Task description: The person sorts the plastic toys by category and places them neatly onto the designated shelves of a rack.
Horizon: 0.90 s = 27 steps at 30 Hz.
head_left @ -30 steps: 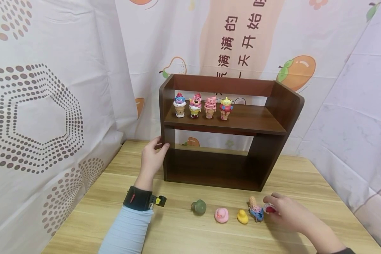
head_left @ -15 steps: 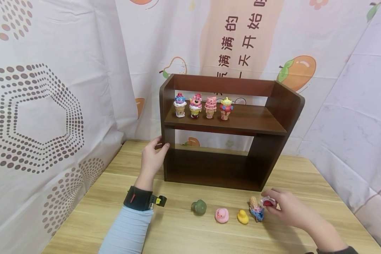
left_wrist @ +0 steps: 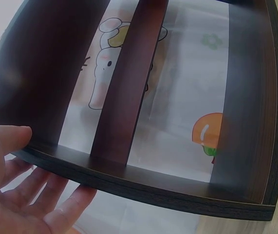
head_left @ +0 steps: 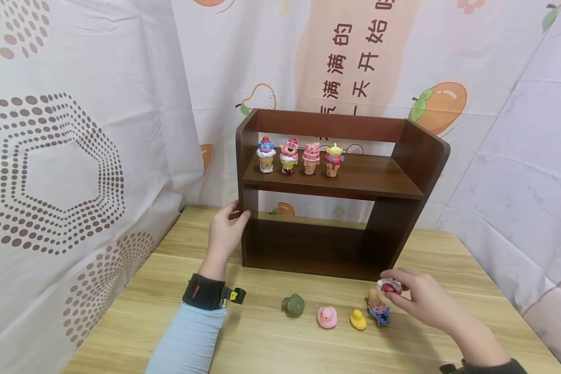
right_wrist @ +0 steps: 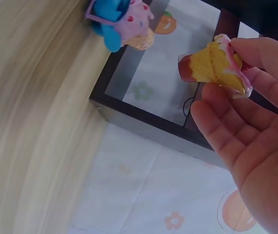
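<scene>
My left hand (head_left: 225, 228) grips the left side panel of a dark brown two-tier shelf (head_left: 376, 174). In the left wrist view the thumb lies at the panel's front edge, the fingers along its outer side. My right hand (head_left: 418, 293) pinches an ice-cream cone figurine (right_wrist: 214, 63) between thumb and fingers, in front of the shelf's lower right corner. The figurine has a yellow cone, a brown tip and a pink-white top, and is tilted on its side. Close below it, a blue and pink cone figurine (head_left: 378, 311) lies on the table.
Several cone figurines stand in a row on the upper tier, among them a blue-headed one (head_left: 266, 156) and a yellow-headed one (head_left: 334, 160). A green toy (head_left: 293, 305), a pink duck (head_left: 327, 317) and a yellow duck (head_left: 357, 319) sit on the wooden table (head_left: 262, 348). Printed curtains hang behind.
My right hand has raised the cone figurine and carried it slightly left and toward the shelf. The left hand keeps its hold on the panel.
</scene>
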{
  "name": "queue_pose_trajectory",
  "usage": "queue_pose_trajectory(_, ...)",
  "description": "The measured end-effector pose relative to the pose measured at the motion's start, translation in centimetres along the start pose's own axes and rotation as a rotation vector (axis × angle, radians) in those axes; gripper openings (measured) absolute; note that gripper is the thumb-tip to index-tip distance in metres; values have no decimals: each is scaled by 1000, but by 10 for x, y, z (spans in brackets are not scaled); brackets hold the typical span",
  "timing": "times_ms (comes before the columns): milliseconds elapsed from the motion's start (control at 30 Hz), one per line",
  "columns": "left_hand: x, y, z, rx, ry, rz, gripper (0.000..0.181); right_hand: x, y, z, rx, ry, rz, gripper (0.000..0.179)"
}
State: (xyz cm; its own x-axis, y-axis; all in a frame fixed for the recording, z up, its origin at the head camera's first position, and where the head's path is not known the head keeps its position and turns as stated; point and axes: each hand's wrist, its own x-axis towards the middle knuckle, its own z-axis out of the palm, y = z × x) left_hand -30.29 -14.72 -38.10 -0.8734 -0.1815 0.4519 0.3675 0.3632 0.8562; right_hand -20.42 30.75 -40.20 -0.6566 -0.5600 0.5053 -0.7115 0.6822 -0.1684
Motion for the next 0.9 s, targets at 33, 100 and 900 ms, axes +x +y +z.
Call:
queue_pose_trajectory(33, 0, 0, 0, -2, -1, 1, 42, 1, -1, 0, 5, 3, 0, 39)
queue_pose_trajectory(100, 0, 0, 0, -8, -1, 2, 41, 3, -2, -1, 15, 7, 1, 39)
queue_pose_trajectory(900, 0, -1, -1, -2, -11, -6, 43, 33, -19, -10, 56, 130, -7, 42)
